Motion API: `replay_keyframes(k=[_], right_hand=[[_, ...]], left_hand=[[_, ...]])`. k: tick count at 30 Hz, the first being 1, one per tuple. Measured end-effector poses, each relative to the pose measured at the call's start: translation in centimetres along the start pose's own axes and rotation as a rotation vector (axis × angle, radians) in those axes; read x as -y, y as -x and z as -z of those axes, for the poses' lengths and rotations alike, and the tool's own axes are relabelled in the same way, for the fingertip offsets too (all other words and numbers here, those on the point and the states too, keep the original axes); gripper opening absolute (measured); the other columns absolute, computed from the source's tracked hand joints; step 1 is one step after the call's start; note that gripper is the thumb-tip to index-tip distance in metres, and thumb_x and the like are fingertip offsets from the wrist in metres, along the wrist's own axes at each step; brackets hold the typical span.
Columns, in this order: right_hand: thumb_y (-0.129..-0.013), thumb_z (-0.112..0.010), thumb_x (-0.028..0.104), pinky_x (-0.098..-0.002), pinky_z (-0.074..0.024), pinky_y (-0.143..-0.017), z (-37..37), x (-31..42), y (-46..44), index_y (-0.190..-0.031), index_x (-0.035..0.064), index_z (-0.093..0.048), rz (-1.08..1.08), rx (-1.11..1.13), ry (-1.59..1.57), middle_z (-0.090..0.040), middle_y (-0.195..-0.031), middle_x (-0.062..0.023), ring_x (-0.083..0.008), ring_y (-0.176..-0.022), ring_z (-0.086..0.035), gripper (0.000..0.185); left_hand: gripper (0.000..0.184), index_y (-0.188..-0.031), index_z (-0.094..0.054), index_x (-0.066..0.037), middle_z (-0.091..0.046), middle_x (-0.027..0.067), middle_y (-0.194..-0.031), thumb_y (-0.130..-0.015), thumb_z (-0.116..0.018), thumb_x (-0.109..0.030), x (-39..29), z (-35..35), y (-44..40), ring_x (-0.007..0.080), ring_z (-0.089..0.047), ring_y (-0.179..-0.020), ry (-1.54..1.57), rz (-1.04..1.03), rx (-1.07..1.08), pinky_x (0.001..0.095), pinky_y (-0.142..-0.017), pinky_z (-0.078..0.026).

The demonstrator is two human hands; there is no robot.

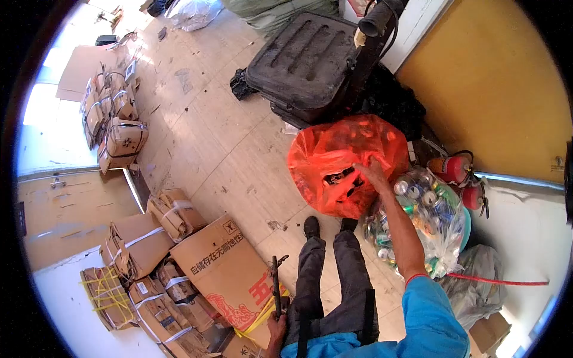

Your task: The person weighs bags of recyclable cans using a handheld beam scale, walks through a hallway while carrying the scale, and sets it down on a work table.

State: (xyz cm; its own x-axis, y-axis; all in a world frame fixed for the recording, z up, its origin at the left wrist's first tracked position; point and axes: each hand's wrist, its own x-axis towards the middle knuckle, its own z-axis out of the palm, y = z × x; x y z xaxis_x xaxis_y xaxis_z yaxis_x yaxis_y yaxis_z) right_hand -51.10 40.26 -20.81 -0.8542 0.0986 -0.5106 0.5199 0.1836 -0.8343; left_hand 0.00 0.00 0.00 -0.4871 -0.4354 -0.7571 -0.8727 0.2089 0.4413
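A full red plastic bag [316,170] stands on the floor in front of my feet, with a torn opening showing dark contents. My right hand [375,176] reaches to the top of this bag, fingers at its surface beside the opening; whether they pinch the plastic I cannot make out. Low in the view, my left hand [277,325] is wrapped round a dark metal tool [275,283] held upright near my left leg. Beside that hand lies a large printed cardboard sheet [224,262] with yellow strapping.
A black lidded bin [301,59] stands beyond the red bag. A clear bag of cans [418,218] and fire extinguishers [450,169] are at the right. Tied cardboard bundles [140,238] lie at the left, more [122,143] farther back. A red rod [501,280] juts out at the lower right.
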Motion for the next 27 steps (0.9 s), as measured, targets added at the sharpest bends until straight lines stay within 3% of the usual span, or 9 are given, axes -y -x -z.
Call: replay_keyframes(k=[3,5,8,10,12,14,18,20,27], right_hand=[[-0.084,-0.068,0.02,-0.0348,-0.0441,-0.083,-3.0,8.1,6.1,-0.104,0.0004,-0.057,0.218,0.158,0.095,-0.065,-0.087,-0.0073,-0.0185,-0.086,-0.06,0.03],[-0.085,-0.067,0.018,-0.0347,-0.0475,-0.073,-4.2,8.6,9.8,-0.095,-0.0005,-0.06,0.121,0.168,0.051,-0.065,-0.075,-0.0063,-0.0189,-0.076,-0.06,0.022],[-0.089,-0.063,0.017,-0.0342,-0.0466,-0.065,-4.9,5.9,16.7,-0.086,0.0,-0.061,-0.041,0.119,-0.036,-0.061,-0.067,-0.0047,-0.0156,-0.064,-0.057,0.018],[-0.091,-0.061,0.019,-0.0352,-0.0458,-0.061,-3.9,5.7,21.0,-0.083,0.0009,-0.061,-0.073,0.004,-0.06,-0.06,-0.063,-0.0046,-0.0137,-0.06,-0.056,0.02],[-0.093,-0.06,0.02,-0.0343,-0.0453,-0.06,-2.7,6.4,23.3,-0.081,0.0017,-0.06,-0.109,-0.05,-0.101,-0.059,-0.063,-0.0044,-0.013,-0.06,-0.056,0.022],[-0.093,-0.061,0.021,-0.0329,-0.0453,-0.058,-1.2,6.4,24.6,-0.078,0.0028,-0.058,-0.155,-0.078,-0.069,-0.059,-0.063,-0.0042,-0.0122,-0.061,-0.057,0.023],[-0.093,-0.06,0.019,-0.0314,-0.0463,-0.059,0.0,7.9,24.2,-0.08,0.0015,-0.059,-0.038,-0.13,-0.106,-0.06,-0.064,-0.0045,-0.0124,-0.062,-0.058,0.022],[-0.093,-0.059,0.019,-0.0315,-0.0469,-0.06,0.7,9.7,25.1,-0.083,0.0006,-0.06,-0.027,-0.076,-0.185,-0.06,-0.064,-0.0048,-0.0128,-0.062,-0.059,0.021],[-0.09,-0.061,0.02,-0.0345,-0.0478,-0.071,2.1,9.0,25.1,-0.083,0.0018,-0.066,-0.347,-0.017,-0.263,-0.064,-0.071,-0.0057,-0.0154,-0.07,-0.061,0.02]], left_hand=[[0.021,-0.088,-0.062,0.0,-0.062,0.0101,-0.076,-0.077,-0.064,-0.017,0.8,1.3,-0.9,0.0189,-0.059,-0.074,0.03,-0.013,-0.037,0.0346,-0.071,-0.047],[0.021,-0.088,-0.062,0.001,-0.061,0.0086,-0.075,-0.077,-0.064,-0.017,-1.1,0.4,-0.7,0.0184,-0.057,-0.072,0.063,0.116,-0.043,0.0342,-0.069,-0.046],[0.021,-0.089,-0.061,0.001,-0.06,0.007,-0.076,-0.078,-0.063,-0.017,-2.8,1.0,0.1,0.0175,-0.056,-0.073,0.017,-0.085,-0.039,0.0324,-0.068,-0.046],[0.021,-0.089,-0.061,0.001,-0.059,0.0065,-0.077,-0.079,-0.063,-0.017,-5.7,0.8,0.0,0.0167,-0.055,-0.074,-0.001,-0.054,-0.008,0.0318,-0.069,-0.045],[0.02,-0.091,-0.061,0.0,-0.057,0.0052,-0.076,-0.081,-0.062,-0.017,-6.0,1.2,-0.9,0.015,-0.054,-0.074,-0.042,-0.038,0.028,0.031,-0.068,-0.045],[0.021,-0.091,-0.061,0.0,-0.056,0.0045,-0.074,-0.081,-0.062,-0.018,-8.1,1.5,-0.9,0.0147,-0.053,-0.073,0.001,-0.174,0.093,0.032,-0.067,-0.045],[0.017,-0.086,-0.059,0.0,-0.053,0.0029,-0.068,-0.082,-0.061,-0.017,-12.8,1.6,-3.0,0.0125,-0.051,-0.062,-0.149,-0.241,0.179,0.0292,-0.055,-0.041],[0.019,-0.088,-0.059,0.0,-0.053,0.003,-0.069,-0.083,-0.061,-0.018,-15.5,1.2,-3.4,0.0124,-0.05,-0.064,-0.218,-0.296,0.203,0.0307,-0.055,-0.042],[0.019,-0.089,-0.06,0.0,-0.05,0.0019,-0.064,-0.085,-0.062,-0.018,-21.2,-3.7,-7.1,0.0104,-0.046,-0.059,-0.148,-0.553,0.322,0.0307,-0.054,-0.04]])
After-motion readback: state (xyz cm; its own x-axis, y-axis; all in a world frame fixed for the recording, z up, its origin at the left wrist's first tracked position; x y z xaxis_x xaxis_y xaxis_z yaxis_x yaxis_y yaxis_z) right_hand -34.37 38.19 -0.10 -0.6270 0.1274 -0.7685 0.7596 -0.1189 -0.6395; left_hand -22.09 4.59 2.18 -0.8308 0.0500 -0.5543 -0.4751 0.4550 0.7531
